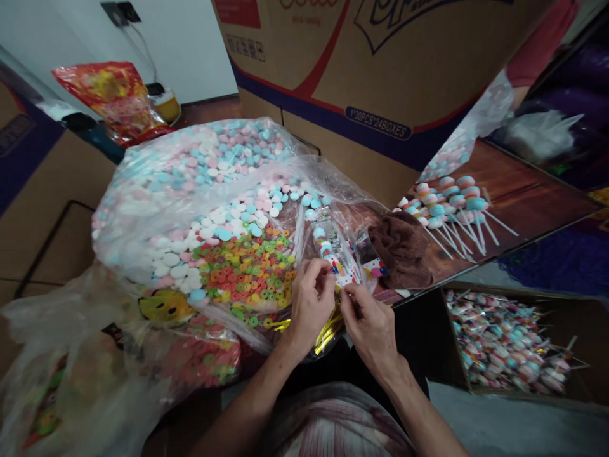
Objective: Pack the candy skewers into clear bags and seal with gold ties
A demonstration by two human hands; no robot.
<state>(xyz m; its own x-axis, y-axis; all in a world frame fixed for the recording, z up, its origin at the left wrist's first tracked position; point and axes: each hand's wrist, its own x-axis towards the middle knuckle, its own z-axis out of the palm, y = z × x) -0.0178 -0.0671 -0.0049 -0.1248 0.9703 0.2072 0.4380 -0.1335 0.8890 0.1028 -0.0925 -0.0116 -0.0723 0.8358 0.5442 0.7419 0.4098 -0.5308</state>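
My left hand point(311, 298) and my right hand point(366, 320) meet at the middle, both pinched on the lower end of a small clear wrapper with a candy lollipop point(333, 251) inside. A bunch of gold twist ties point(328, 330) sticks out just below my fingers. Behind the lollipop lies a big clear bag of pink, white and blue candies point(190, 184), and a bag of coloured candy rings point(242, 260) rests against it.
Unwrapped lollipops point(451, 212) lie on a wooden table top at the right beside a brown cloth point(402, 247). A box of wrapped lollipops point(504, 343) stands at lower right. Large cardboard cartons point(380, 70) rise behind. Another person's sleeve point(537, 44) shows at top right.
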